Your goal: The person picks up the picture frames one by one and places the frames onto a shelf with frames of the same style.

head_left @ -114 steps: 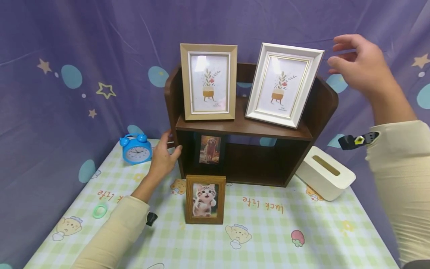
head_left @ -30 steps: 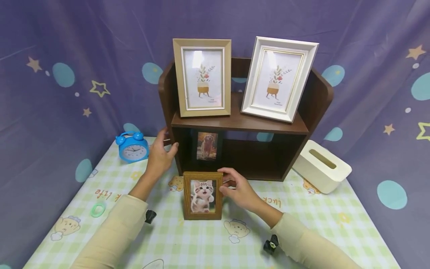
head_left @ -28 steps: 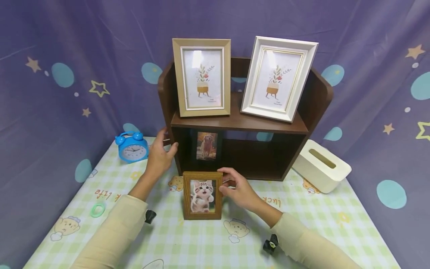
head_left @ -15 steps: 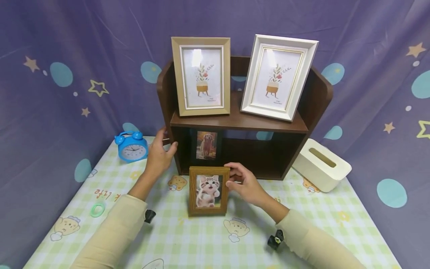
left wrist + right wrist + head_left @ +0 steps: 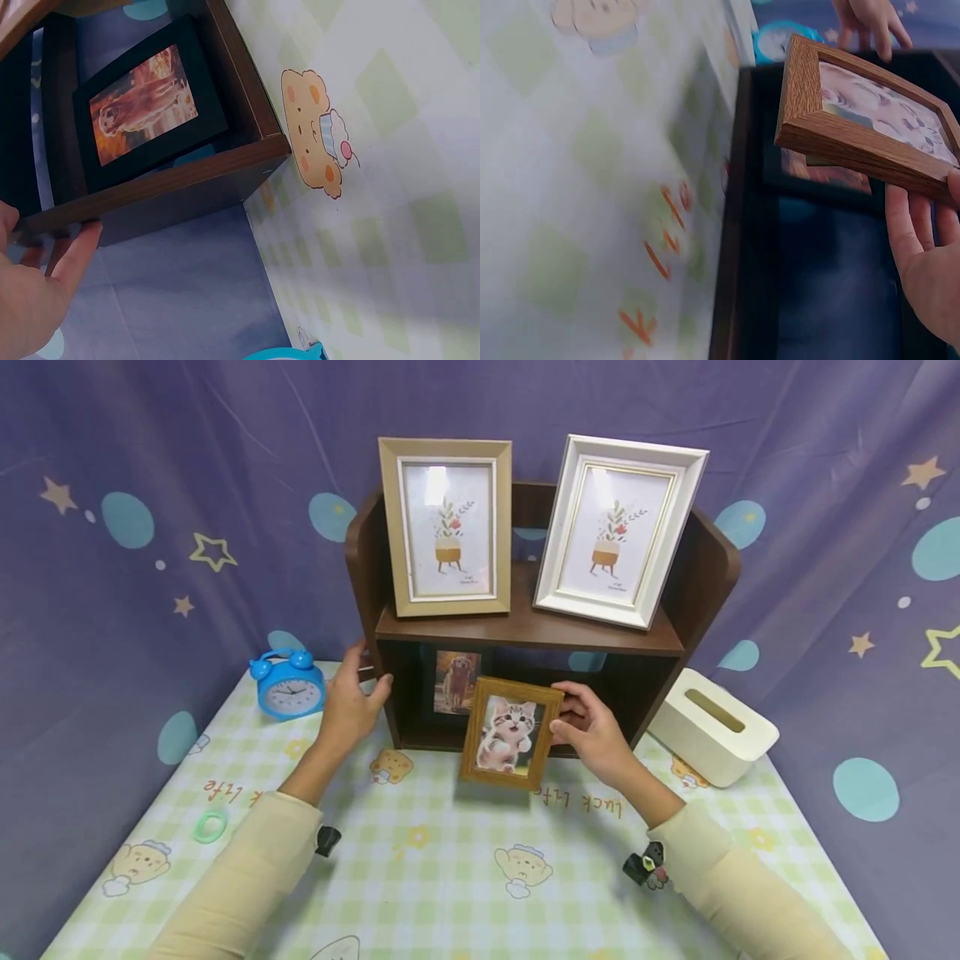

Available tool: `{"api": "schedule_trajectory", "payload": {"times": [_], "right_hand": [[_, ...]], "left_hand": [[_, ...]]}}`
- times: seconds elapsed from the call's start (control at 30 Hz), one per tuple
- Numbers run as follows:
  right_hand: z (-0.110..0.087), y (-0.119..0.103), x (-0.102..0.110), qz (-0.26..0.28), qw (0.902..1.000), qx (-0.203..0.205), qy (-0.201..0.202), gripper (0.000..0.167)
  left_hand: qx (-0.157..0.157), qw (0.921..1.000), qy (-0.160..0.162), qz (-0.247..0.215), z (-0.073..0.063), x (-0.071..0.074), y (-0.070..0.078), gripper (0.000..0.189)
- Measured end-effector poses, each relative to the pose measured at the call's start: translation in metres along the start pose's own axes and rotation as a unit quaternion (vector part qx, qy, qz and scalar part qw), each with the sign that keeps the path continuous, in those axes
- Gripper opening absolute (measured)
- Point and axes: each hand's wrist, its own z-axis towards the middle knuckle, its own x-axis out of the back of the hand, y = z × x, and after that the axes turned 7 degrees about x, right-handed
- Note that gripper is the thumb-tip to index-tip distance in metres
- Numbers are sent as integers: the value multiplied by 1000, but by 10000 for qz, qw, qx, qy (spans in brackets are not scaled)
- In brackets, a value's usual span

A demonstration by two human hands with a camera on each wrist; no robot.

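Observation:
My right hand [image 5: 592, 737] pinches a brown wooden photo frame [image 5: 471, 752] with a kitten picture by its right side. The frame is tilted, its lower edge raised off the cloth, in front of the lower compartment of a dark brown shelf [image 5: 600, 639]. My left hand [image 5: 351, 703] rests against the shelf's left outer side, fingers extended, fingertips right at the panel in the left wrist view. Inside that compartment, at the left, a black frame with a dog picture [image 5: 142, 105] stands, partly covered by the kitten frame in the head view.
On the top board stand a beige frame [image 5: 450, 610] and a white frame [image 5: 592, 603]. A blue alarm clock [image 5: 291, 689] is left of the shelf, a white tissue box [image 5: 720, 735] to its right. A green ring [image 5: 210, 827] lies on the checked tablecloth [image 5: 420, 893].
Earlier my right hand was raised at the upper right; it then took hold of the kitten frame. The frame has since risen and moved right toward the shelf. My left hand keeps its place.

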Motion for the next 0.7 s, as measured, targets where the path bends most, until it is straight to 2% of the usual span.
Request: {"api": "schedule_trajectory", "payload": {"times": [0.17, 0.43, 0.7], "right_hand": [[12, 2, 18, -249, 9985, -276, 394, 56], [30, 5, 36, -1255, 9870, -500, 869, 56], [46, 12, 39, -1100, 9800, -931, 1374, 50]], "left_hand": [[54, 10000, -32, -63, 0, 0, 0, 56], [-143, 9997, 61, -170, 0, 0, -2, 55], [-122, 9999, 62, -93, 0, 0, -1, 56]]}}
